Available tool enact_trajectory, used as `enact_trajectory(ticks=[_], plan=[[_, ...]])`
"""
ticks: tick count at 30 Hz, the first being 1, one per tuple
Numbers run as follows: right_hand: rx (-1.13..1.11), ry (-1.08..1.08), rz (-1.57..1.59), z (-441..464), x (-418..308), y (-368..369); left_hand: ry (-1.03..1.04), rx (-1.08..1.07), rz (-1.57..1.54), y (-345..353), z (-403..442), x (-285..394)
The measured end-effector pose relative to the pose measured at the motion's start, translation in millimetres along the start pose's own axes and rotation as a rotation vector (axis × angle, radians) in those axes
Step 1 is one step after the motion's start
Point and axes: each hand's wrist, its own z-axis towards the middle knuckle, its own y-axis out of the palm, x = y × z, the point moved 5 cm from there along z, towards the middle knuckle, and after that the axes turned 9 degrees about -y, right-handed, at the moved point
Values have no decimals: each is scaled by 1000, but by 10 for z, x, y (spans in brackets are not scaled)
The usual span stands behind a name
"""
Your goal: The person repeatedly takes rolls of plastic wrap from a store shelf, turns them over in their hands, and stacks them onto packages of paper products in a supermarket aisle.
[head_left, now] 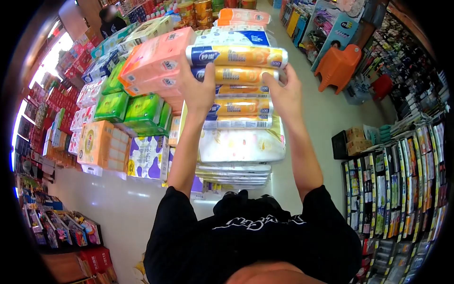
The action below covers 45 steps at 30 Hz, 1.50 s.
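Observation:
Several yellow and white rolls in printed wrap lie one before another across the top of a stack of packs. My left hand (pixel 197 87) grips the left ends of the two farthest rolls, its thumb on the nearer one. At their right ends is my right hand (pixel 285 87), thumb on the second roll (pixel 241 75) and fingers by the end of the farthest roll (pixel 236 56). Another yellow roll (pixel 241 106) lies closer to me, untouched. Beneath the rolls is a white floral pack (pixel 241 146).
Left of the rolls stand pink tissue packs (pixel 161 57), green packs (pixel 144 110) and an orange pack (pixel 101 144). Orange stools (pixel 338 66) stand at the right, above a rack of hanging goods (pixel 397 184). A person (pixel 111 23) is at the far left.

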Motion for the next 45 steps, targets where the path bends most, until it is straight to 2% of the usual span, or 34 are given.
enact_trajectory(ticks=[1,4,7,10,14,17,20,22,26,32,37,40,45], plan=[[6,15,-27,-4,0,12,-52,-31,9,59,42,-68],[15,-32,-154,12,110,24,47,153,72,174,-77,-285],[-5,31,-252,-19,214,-15,-91,67,118,167,-175,-281],[-47,118,-408,-22,242,-32,-3,177,305,199,-281,-300],[-20,67,-460,6,577,-14,-101,84,303,286,-267,-434],[-22,46,-487,14,642,31,-32,136,395,321,-297,-437],[-21,30,-591,8,676,54,127,252,496,316,-315,-425],[-40,33,-619,22,654,64,90,288,396,305,-360,-463],[-54,46,-563,33,657,74,41,283,359,301,-334,-467],[-34,7,-542,12,747,66,107,222,418,327,-293,-468],[-55,21,-446,59,784,51,29,163,478,323,-270,-485],[-45,-32,-504,66,788,63,12,179,464,315,-277,-467],[-31,114,-456,-43,778,29,-27,153,473,317,-310,-529]])
